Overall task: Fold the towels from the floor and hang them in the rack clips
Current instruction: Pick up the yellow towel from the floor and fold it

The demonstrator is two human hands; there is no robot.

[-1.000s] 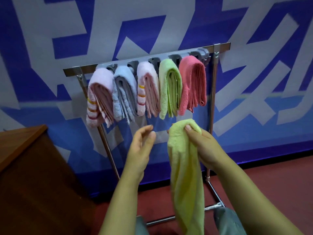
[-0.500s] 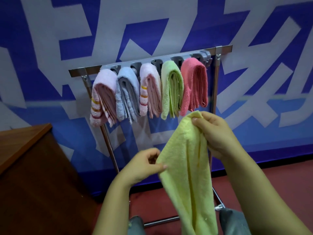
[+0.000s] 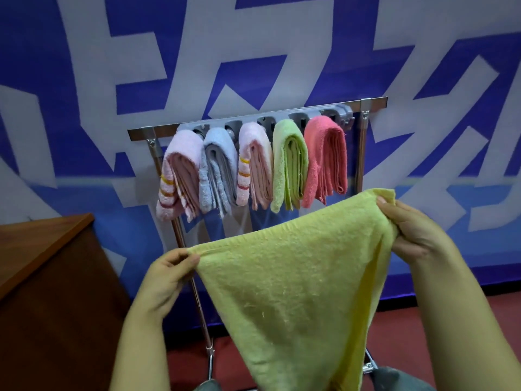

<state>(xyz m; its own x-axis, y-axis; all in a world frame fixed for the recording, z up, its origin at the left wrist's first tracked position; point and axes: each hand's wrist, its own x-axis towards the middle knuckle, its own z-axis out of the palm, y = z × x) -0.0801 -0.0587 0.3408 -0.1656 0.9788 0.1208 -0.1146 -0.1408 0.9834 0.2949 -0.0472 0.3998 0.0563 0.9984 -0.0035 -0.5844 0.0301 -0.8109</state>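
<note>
I hold the yellow towel (image 3: 296, 277) spread between both hands: my left hand (image 3: 166, 273) pinches its 9 o'clock corner, my right hand (image 3: 408, 230) grips the higher 2 o'clock corner. The rack (image 3: 253, 119), holding 5 folded towels, stands at 12 o'clock, nearer my right.

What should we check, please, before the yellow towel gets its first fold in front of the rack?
1. Left hand pinches the yellow towel's left corner: ok.
2. Right hand has a grip on the right corner: ok.
3. Top edge stretched between the hands: ok, though it slopes, left end lower.
4. Towel hangs flat: not ok, a vertical crease runs below the right hand.
5. Free clip on the rack: cannot tell; five towels hang there, the coral one rightmost.
6. Bottom edge clear of the floor: cannot tell, out of frame.
</note>
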